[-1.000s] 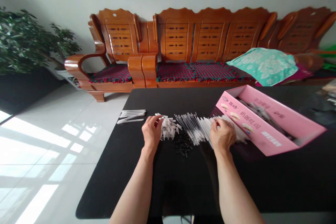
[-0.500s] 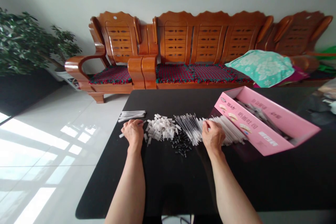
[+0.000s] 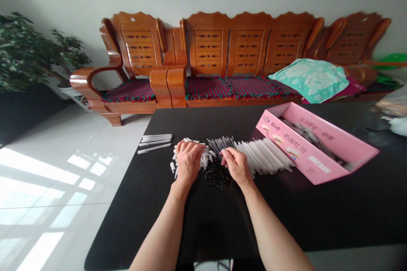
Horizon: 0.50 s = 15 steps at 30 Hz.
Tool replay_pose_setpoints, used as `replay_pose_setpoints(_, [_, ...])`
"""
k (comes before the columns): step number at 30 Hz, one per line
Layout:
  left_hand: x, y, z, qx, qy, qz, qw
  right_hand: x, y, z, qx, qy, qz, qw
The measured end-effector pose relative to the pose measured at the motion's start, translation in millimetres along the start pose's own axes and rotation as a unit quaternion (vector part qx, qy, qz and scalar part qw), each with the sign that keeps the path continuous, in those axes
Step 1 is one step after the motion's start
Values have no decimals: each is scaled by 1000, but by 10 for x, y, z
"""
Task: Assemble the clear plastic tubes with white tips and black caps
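My left hand is over the pile of white pen caps, its fingers bent and closed, fingertips hidden. My right hand has thumb and forefinger pinched together at the pen refills; what lies between them is too small to make out. Small black plugs are heaped between and below the hands. Clear-white pen barrels lie side by side to the right of my right hand. Several white pens lie in a row at the table's left, one slightly apart and angled.
A pink open-topped box with dark and clear pieces inside stands at the right of the black table. A clear plastic bag sits at the far right. Behind the table is a wooden bench with a turquoise cloth.
My left hand went left to the row of pens, then came back right over the caps. My right hand moved left from the barrels to the refills. One pen no longer crosses the others.
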State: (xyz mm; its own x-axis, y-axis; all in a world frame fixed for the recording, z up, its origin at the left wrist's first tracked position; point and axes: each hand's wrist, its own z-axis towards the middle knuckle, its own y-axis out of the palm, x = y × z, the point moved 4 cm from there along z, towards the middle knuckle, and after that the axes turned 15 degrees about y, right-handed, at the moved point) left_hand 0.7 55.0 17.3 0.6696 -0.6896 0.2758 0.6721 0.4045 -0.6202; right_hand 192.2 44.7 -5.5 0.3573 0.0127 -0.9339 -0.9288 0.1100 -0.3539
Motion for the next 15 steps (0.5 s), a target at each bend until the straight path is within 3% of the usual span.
replay_pose_setpoints(5, [201,159,55,-35,50,-68,996,0,57,14,-66,30,54,996])
replay_pose_setpoints(8, [201,149,53,-16,46,-76,996,13,71,21,-80,56,104,990])
replay_pose_setpoints(12, [106,53,-4,85,-78,-77,990,71,61,42,-55,113,193,973])
replay_pose_setpoints(15, [6,121,-75,89,-205,-190,956,81,46,46,-36,130,228,964])
